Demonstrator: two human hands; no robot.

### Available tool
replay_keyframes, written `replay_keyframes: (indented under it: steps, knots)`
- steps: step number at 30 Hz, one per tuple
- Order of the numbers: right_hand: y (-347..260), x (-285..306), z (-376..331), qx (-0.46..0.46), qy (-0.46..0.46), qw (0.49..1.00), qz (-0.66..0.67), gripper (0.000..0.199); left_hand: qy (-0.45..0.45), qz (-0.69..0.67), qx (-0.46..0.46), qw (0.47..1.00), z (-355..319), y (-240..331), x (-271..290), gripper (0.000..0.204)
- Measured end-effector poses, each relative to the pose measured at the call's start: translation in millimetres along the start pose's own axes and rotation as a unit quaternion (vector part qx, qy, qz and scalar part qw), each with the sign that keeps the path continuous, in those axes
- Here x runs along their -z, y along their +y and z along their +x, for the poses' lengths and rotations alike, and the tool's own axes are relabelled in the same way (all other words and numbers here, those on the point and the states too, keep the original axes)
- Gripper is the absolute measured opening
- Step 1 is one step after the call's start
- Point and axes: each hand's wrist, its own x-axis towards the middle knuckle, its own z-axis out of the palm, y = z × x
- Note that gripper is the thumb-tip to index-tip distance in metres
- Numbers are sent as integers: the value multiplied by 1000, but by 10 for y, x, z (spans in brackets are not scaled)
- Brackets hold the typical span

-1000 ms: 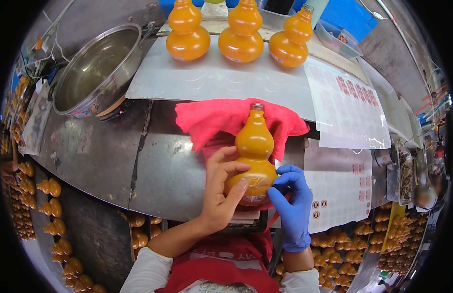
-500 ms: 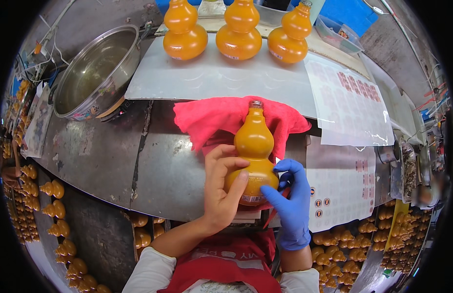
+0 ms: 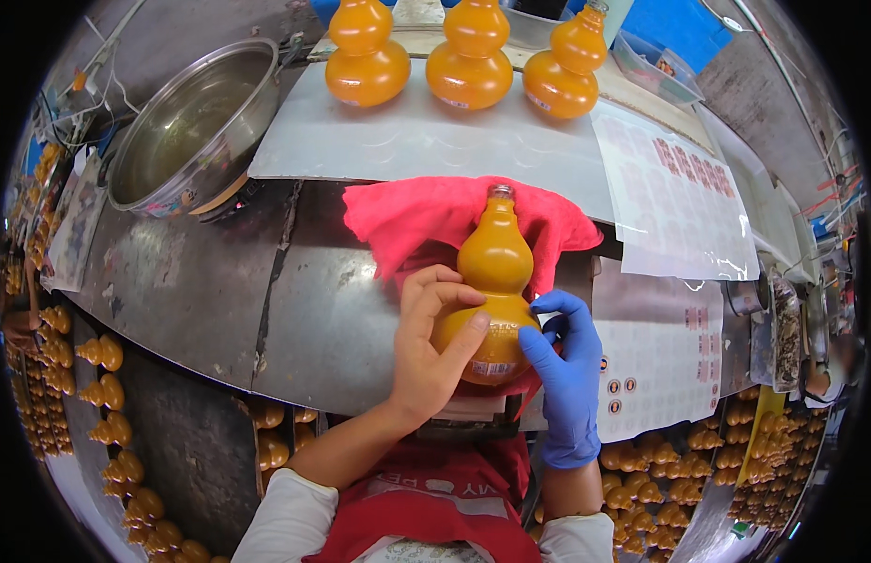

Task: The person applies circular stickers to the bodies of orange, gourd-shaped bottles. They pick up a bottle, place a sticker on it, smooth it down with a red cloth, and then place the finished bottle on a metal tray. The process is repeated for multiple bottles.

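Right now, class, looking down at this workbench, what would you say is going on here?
A person holds an orange gourd-shaped bottle lying on a pink cloth on a metal bench. The bare left hand grips its lower bulb, thumb across the label, while the blue-gloved right hand presses the label's edge. Three more orange bottles stand at the back, beside a steel bowl, with sticker sheets to the right.

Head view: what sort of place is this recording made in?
Probably a small bottling or labelling workshop. Both hands, left hand bare and right hand gloved, hold an orange gourd-shaped bottle on a metal table. Sticker sheets lie alongside, and crates of bottles stand below.
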Motion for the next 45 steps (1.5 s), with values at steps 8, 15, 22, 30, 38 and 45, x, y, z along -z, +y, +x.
replay_keyframes:
  steps: [8,15,22,30,38,45]
  knots:
    - [-36,-8,-35,4,-9,1000,8,40,-27,-37,-10,999,-11,-50,53,27]
    - [39,22,-40,32,-20,999,-12,41,-117,-72,-45,989,-24,-98,201,45]
    - [10,22,-34,-2,-23,998,58,38,-133,-81,-36,987,-6,-121,236,45]
    - [119,97,-22,16,-18,996,81,38,-149,-105,-38,983,-4,-123,254,49]
    - [202,147,-54,88,-60,994,2,45,-209,-67,-41,975,20,-163,381,59]
    - [294,186,-17,55,-69,991,103,44,-205,-123,-33,970,74,-206,387,50]
